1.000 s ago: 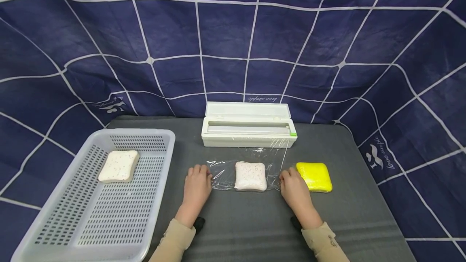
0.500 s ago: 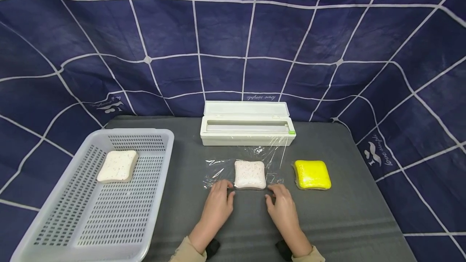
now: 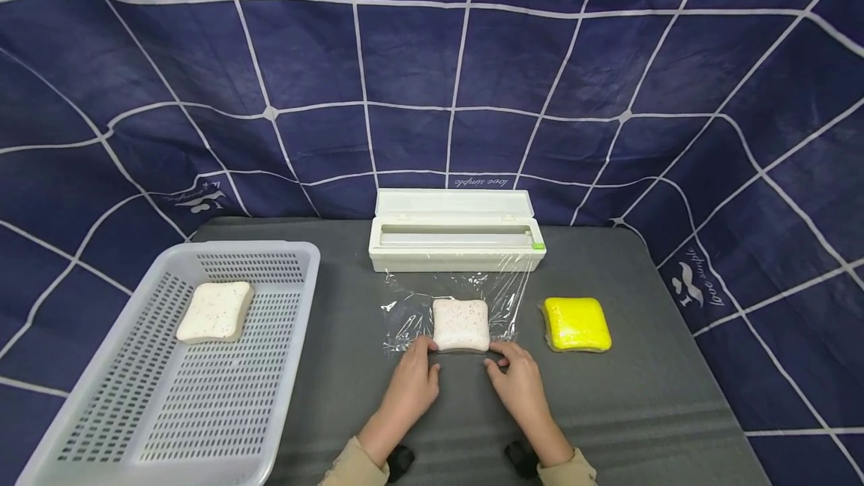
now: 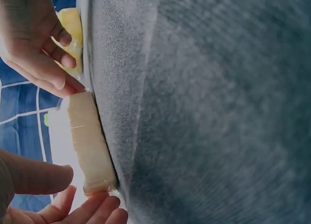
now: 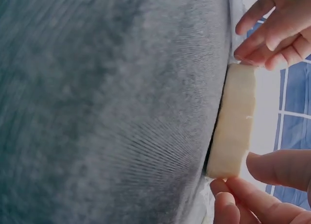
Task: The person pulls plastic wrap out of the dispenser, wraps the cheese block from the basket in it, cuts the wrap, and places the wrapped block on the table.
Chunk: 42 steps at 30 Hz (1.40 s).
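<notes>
A white, speckled block shaped like a bread slice (image 3: 460, 325) lies flat on the sheet of clear cling film (image 3: 408, 306) in the head view. My left hand (image 3: 412, 381) has its fingertips at the block's near left corner, over the film's edge. At the near right corner, my right hand (image 3: 520, 381) touches in the same way. Both wrist views show fingers against the ends of the block (image 4: 91, 141), thumbs held apart. The film runs back to a white cling film dispenser (image 3: 457, 260), whose lid stands up.
A yellow, film-wrapped block of the same shape (image 3: 577, 324) lies to the right. On the left stands a pale perforated plastic basket (image 3: 305, 313) with another white speckled block (image 3: 214, 311) inside. A dark blue curtain with white lines rises behind the grey table (image 3: 641, 396).
Both hands let go of the film's outer corners and moved inward and nearer, coming to the block's two near corners. The film's front part lies more loosely now.
</notes>
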{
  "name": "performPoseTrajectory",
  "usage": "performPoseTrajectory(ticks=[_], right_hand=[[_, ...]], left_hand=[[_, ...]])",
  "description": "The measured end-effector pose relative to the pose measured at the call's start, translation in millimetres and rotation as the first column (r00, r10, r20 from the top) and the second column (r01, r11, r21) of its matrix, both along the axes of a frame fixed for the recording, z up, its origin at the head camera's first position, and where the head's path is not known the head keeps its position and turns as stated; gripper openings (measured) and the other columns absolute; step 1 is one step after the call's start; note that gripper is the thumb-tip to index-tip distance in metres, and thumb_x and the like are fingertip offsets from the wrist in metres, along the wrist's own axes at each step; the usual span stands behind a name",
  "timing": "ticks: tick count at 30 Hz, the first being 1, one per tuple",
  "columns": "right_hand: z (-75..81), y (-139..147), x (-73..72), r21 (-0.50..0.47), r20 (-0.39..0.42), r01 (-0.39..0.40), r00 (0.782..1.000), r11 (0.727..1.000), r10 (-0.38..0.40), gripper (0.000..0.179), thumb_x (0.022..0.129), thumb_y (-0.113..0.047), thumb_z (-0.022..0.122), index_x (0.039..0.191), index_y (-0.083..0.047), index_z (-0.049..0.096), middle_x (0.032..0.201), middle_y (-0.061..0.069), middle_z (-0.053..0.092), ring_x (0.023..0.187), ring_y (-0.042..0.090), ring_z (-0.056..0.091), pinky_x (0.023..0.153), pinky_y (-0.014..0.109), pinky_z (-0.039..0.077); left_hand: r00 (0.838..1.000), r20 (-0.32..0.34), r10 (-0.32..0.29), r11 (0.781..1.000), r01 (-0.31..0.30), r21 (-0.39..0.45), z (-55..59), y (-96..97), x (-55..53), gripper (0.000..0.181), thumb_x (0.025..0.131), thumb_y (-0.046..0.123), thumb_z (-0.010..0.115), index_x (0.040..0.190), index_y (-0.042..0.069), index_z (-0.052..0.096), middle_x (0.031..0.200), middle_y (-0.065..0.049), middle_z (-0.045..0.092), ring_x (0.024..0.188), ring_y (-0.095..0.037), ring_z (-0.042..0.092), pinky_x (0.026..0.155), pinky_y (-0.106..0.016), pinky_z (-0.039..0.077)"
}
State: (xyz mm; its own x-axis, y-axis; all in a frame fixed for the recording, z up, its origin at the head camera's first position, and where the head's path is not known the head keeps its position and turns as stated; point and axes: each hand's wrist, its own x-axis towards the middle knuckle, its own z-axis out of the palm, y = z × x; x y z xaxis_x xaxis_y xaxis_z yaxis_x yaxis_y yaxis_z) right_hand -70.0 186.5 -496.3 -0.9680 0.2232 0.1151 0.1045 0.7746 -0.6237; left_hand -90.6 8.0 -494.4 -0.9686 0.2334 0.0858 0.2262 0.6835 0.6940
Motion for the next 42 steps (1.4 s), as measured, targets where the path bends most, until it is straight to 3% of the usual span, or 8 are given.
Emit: performPoseTrajectory(ticks=[4,9,16,23,28,33,38,42], right_hand=[[5.5,1.8,-4.0,-0.037,0.017,0.029,0.999,0.999,-0.028,0.023,0.081,-0.003,0.076,0.104,-0.002,0.074,0.093,0.011,0.069,0.076,0.02,0.059,0.064,0.031,0.046],[13.6,4.0,-13.3,-0.052,-0.01,0.051,0.999,0.997,-0.052,0.025,0.081,-0.001,0.076,0.106,-0.002,0.073,0.099,0.011,0.072,0.079,0.021,0.06,0.069,0.034,0.048],[22.7,9.5,-33.5,0.004,-0.12,0.013,0.993,1.0,-0.013,0.033,0.077,0.001,0.079,0.109,-0.003,0.072,0.094,0.01,0.07,0.079,0.021,0.056,0.069,0.034,0.046],[20.2,16.7,-59.6,0.093,-0.237,-0.026,0.97,0.995,0.048,0.032,0.074,-0.001,0.084,0.103,-0.005,0.073,0.088,0.006,0.068,0.077,0.019,0.048,0.068,0.033,0.039],[19.5,19.9,-75.2,0.142,-0.302,-0.032,0.95,0.989,0.075,0.028,0.073,-0.005,0.086,0.097,-0.008,0.074,0.085,0.004,0.069,0.08,0.023,0.052,0.068,0.033,0.032],[16.7,24.4,-88.3,0.147,-0.325,-0.07,0.939,0.987,0.115,0.026,0.076,-0.011,0.085,0.099,-0.009,0.076,0.088,0.005,0.067,0.091,0.028,0.054,0.07,0.036,0.034],[16.0,32.9,-99.3,0.083,-0.285,-0.137,0.946,0.987,0.155,0.027,0.08,-0.01,0.081,0.106,-0.008,0.076,0.098,0.008,0.065,0.104,0.032,0.053,0.083,0.045,0.041],[15.8,37.0,-107.3,0.02,-0.237,-0.163,0.958,0.986,0.163,0.024,0.087,-0.009,0.074,0.111,-0.007,0.075,0.103,0.01,0.067,0.105,0.031,0.055,0.091,0.049,0.044]], left_hand=[[0.998,-0.055,-0.02,1.0,0.019,-0.015,4.6,-0.6,-1.6,0.03,0.081,-0.01,0.067,0.106,0.002,0.055,0.101,-0.016,0.063,0.099,-0.031,0.059,0.084,-0.046,0.05],[0.995,-0.094,0.026,1.0,-0.027,-0.007,11.7,-1.5,-9.3,0.036,0.079,-0.012,0.069,0.106,0.007,0.056,0.104,-0.015,0.066,0.108,-0.03,0.053,0.088,-0.045,0.05],[0.994,-0.089,0.064,0.997,-0.06,0.045,23.5,-2.0,-31.6,0.04,0.079,-0.009,0.073,0.11,0.009,0.057,0.11,-0.01,0.067,0.116,-0.03,0.05,0.094,-0.05,0.043],[0.988,-0.135,0.081,0.995,-0.071,0.075,28.7,0.7,-56.8,0.036,0.08,-0.001,0.078,0.107,0.01,0.058,0.103,-0.007,0.067,0.113,-0.03,0.051,0.092,-0.048,0.038],[0.985,-0.142,0.096,0.993,-0.085,0.084,26.8,2.3,-73.3,0.033,0.08,0.003,0.08,0.106,0.01,0.061,0.099,-0.005,0.068,0.109,-0.028,0.052,0.09,-0.045,0.037],[0.984,-0.133,0.122,0.991,-0.114,0.069,20.9,1.0,-89.5,0.025,0.084,0.008,0.077,0.106,0.011,0.067,0.099,-0.004,0.071,0.106,-0.025,0.053,0.089,-0.043,0.037],[0.983,-0.14,0.115,0.993,-0.108,0.056,15.1,-2.6,-102.4,0.018,0.09,0.012,0.071,0.108,0.013,0.071,0.1,-0.003,0.073,0.103,-0.024,0.055,0.088,-0.042,0.039],[0.981,-0.161,0.104,0.993,-0.095,0.066,10.6,-4.7,-111.7,0.016,0.093,0.016,0.067,0.109,0.014,0.072,0.101,-0.003,0.073,0.102,-0.025,0.057,0.086,-0.043,0.04]])
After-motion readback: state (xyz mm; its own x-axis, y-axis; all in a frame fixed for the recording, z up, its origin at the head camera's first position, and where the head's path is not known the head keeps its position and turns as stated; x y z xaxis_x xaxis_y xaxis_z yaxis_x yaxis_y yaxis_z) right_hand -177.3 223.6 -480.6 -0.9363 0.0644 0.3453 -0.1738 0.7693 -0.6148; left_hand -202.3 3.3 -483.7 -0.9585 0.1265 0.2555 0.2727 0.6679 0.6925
